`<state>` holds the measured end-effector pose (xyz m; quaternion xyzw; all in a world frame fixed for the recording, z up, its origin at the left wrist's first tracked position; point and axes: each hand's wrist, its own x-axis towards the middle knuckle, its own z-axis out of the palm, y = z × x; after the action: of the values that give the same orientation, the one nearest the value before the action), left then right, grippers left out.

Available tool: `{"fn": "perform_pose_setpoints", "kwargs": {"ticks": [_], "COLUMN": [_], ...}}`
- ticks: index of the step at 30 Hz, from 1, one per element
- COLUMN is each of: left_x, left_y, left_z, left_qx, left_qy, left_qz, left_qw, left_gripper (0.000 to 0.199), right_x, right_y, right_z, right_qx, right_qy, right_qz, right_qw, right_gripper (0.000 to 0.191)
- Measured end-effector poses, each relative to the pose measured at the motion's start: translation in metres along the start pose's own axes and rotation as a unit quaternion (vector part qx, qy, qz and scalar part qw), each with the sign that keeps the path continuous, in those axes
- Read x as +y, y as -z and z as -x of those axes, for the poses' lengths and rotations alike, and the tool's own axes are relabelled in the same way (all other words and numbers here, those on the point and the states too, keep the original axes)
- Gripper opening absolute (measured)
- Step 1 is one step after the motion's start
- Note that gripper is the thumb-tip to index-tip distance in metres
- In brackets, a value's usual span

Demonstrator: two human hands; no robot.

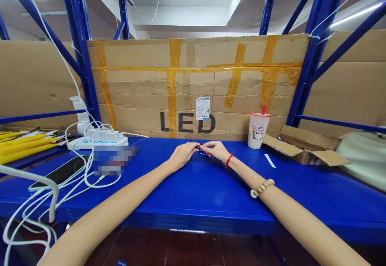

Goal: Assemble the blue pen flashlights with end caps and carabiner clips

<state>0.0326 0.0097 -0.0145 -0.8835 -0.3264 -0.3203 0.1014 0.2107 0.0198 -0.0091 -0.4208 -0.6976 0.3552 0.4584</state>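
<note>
Over the middle of the blue shelf (pixel 169 193), my left hand (pixel 182 155) and my right hand (pixel 217 151) meet fingertip to fingertip. Between them is a small dark purplish object (pixel 204 152), mostly covered by fingers and too small to name. Both hands are closed on it, the left from its left end and the right from its right side. A red cord and a beaded bracelet (pixel 263 188) circle my right wrist and forearm.
A white cup (pixel 258 131) with a red straw and an open cardboard box (pixel 304 147) stand right; a paper strip (pixel 269 160) lies nearby. Left are a phone (pixel 62 172), power strip (pixel 105 140) and tangled white cables (pixel 87 169). Tall cardboard (pixel 138 93) stands behind.
</note>
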Motion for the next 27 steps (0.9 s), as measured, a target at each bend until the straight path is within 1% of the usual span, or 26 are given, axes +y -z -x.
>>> {"fn": "perform_pose_setpoints", "kwargs": {"ticks": [4,9,12,15,17,20,23,27], "left_x": [-0.001,-0.001,0.000,0.000,-0.001,-0.002,-0.001,0.000], "left_y": [-0.002,-0.001,0.000,0.000,-0.001,-0.003,-0.003,-0.001], "left_z": [0.001,0.000,0.001,0.000,0.000,-0.001,-0.002,-0.002], "left_qx": [0.003,-0.011,-0.017,-0.024,-0.028,-0.033,-0.034,-0.037], "left_qy": [0.009,0.009,0.023,0.040,0.048,0.066,0.078,0.079], "left_qz": [0.011,0.014,0.027,0.019,0.005,-0.009,-0.004,0.009], "left_qw": [1.000,1.000,0.999,0.999,0.998,0.997,0.996,0.996], "left_gripper": [0.025,0.024,0.024,0.025,0.024,0.024,0.025,0.024], "right_x": [-0.006,-0.011,-0.011,-0.008,-0.005,-0.001,0.001,0.003], "right_y": [-0.001,-0.003,-0.005,-0.006,-0.006,-0.007,-0.006,-0.004], "right_z": [0.003,0.005,0.005,0.004,0.003,0.001,-0.001,-0.001], "right_qx": [-0.003,0.004,0.012,0.013,0.010,0.020,0.042,0.049], "right_qy": [-0.020,-0.036,-0.040,-0.038,-0.022,0.036,0.093,0.141], "right_qz": [-0.010,-0.022,-0.036,-0.032,-0.015,0.016,0.031,0.067], "right_qw": [1.000,0.999,0.998,0.999,1.000,0.999,0.994,0.987], "right_gripper": [0.045,0.042,0.043,0.045,0.045,0.044,0.044,0.040]}}
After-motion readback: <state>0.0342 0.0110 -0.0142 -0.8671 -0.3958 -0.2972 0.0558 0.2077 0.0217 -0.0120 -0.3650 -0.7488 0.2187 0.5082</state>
